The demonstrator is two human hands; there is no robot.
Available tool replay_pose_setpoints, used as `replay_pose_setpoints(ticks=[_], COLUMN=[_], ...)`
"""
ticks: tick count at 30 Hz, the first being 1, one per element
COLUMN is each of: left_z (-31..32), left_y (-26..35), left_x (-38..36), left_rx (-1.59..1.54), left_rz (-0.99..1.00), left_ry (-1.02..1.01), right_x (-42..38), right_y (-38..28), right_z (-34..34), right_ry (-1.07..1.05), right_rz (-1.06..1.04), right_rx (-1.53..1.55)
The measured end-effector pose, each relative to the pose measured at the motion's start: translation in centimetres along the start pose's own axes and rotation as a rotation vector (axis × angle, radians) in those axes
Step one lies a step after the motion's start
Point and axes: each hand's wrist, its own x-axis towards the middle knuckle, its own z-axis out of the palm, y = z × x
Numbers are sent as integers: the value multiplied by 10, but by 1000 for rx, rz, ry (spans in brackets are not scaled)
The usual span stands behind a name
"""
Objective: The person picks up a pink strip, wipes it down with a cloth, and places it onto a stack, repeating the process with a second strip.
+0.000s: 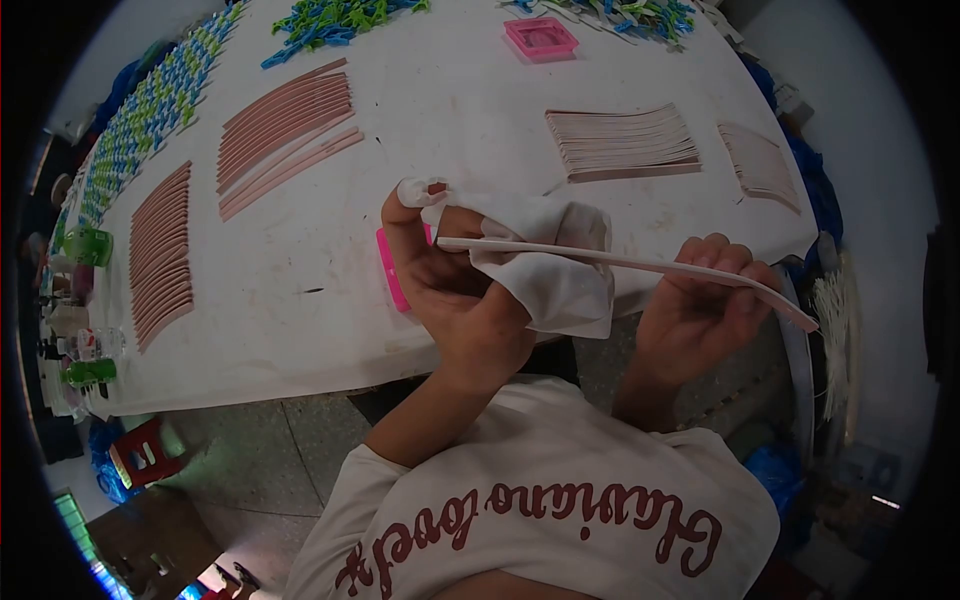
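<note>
My left hand (pixel 450 290) grips a white cloth (pixel 555 265) that is folded around a long, thin pinkish strip (pixel 640 264). The strip runs from the cloth out to the right, slightly curved. My right hand (pixel 700 300) holds the strip near its right end, fingers curled over it, with the tip (pixel 800 318) poking out past the hand. Both hands hover over the near edge of the white table (pixel 300 300). A pink tray (pixel 388 268) lies on the table, partly hidden behind my left hand.
Rows of similar pinkish strips (pixel 285 125) lie fanned on the table, with more at the left (pixel 160 255) and at the right (pixel 625 142). Blue and green clips (pixel 150 110) are heaped along the far side. A second pink tray (pixel 541 38) sits at the back. Bottles (pixel 80 345) stand at the left edge.
</note>
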Motion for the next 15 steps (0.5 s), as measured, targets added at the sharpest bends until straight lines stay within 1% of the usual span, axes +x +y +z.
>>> replay_pose_setpoints(ticks=[2,6,8,12,14,15], left_z=[2,0,0,-1,0,5], left_y=[1,-2,0,-3,-5,0], left_x=[1,0,-2,-1,3,4], left_rx=[-258,-298,-279,-306,-361,-361], left_rz=[-67,-62,-109,-121,-15,-15], left_ry=[68,80,129,117,64,65], right_x=[0,1,1,1,2,2], right_y=[0,-1,-1,-3,-4,-4], right_z=[0,0,-1,0,0,0], right_ry=[-7,-16,-16,-7,-4,1], right_rz=[-2,1,-1,1,11,19], right_rx=[4,16,16,28,39,49])
